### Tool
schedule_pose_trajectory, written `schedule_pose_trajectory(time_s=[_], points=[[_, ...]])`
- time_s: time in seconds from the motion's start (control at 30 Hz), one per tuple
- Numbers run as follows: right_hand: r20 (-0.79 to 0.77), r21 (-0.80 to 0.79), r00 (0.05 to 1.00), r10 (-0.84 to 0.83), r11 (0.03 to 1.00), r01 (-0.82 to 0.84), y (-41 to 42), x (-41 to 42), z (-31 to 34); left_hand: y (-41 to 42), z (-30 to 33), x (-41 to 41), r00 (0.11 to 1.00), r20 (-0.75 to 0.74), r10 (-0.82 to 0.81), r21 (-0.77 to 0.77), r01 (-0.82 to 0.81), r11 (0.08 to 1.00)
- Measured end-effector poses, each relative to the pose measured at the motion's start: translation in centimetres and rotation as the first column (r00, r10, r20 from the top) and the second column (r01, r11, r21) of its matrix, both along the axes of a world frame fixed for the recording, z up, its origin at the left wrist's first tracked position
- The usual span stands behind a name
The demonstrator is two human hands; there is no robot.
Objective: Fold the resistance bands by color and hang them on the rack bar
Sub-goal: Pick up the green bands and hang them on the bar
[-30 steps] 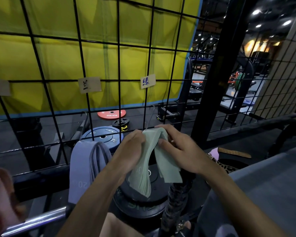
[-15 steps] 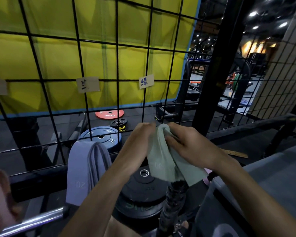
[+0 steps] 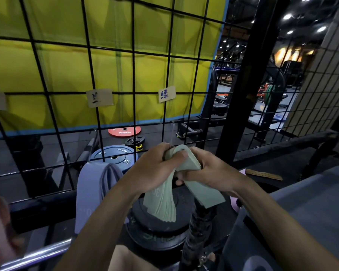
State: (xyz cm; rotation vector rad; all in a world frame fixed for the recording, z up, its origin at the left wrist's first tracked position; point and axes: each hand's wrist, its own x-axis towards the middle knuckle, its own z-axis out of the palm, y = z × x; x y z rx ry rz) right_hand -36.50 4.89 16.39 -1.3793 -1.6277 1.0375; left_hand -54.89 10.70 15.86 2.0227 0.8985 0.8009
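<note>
Both hands gripping green bands [image 3: 165, 194] at the fold, just below the mesh [image 3: 125, 94]: left hand [image 3: 159, 165], right hand [image 3: 205, 173]. Keeping edges stacked and fold tight before hooking under green label [image 3: 166, 94].

One head-worn view only, angled forward and down. The wire grid panel [image 3: 125, 90] is faced at close range. No second view is given.

My left hand [image 3: 157, 167] and right hand [image 3: 207, 173] both grip the folded green bands [image 3: 164, 200] at the fold before the wire grid [image 3: 98, 114], their ends hanging down, with lavender bands [image 3: 90, 190] draped just left.
</note>
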Motion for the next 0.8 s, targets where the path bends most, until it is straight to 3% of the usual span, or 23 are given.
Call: schedule_pose_trajectory(time_s=[0.07, 0.2, 0.4, 0.6, 0.8], points=[[-0.015, 0.059, 0.998, -0.054, 0.997, 0.055, 0.1, -0.6, -0.7, 0.1, -0.2, 0.1, 1.0, -0.011, 0.009, 0.034, -0.008, 0.999], [0.161, 0.185, 0.96, -0.231, 0.962, 0.2, 0.6, -1.0, -2.0, -0.1, -0.4, 0.3, 0.998, -0.035, 0.052, 0.111, -0.048, 0.993], [0.082, 0.046, 0.993, -0.082, 0.996, 0.078, -0.3, -0.1, -0.4, -0.1, -0.1, 0.1, 0.996, -0.085, 0.018, 0.124, -0.007, 0.992], [0.025, 0.12, 0.989, -0.145, 0.983, 0.141, 0.5, -1.4, -1.0, -0.1, 0.0, 0.0, 0.998, -0.055, -0.044, 0.056, 0.047, 0.997], [0.238, 0.292, 0.946, -0.22, 0.945, 0.146, 0.5, -1.4, -1.7, 0.0, -0.5, -0.5, 0.997, -0.011, -0.076, 0.041, 0.077, 0.996]])
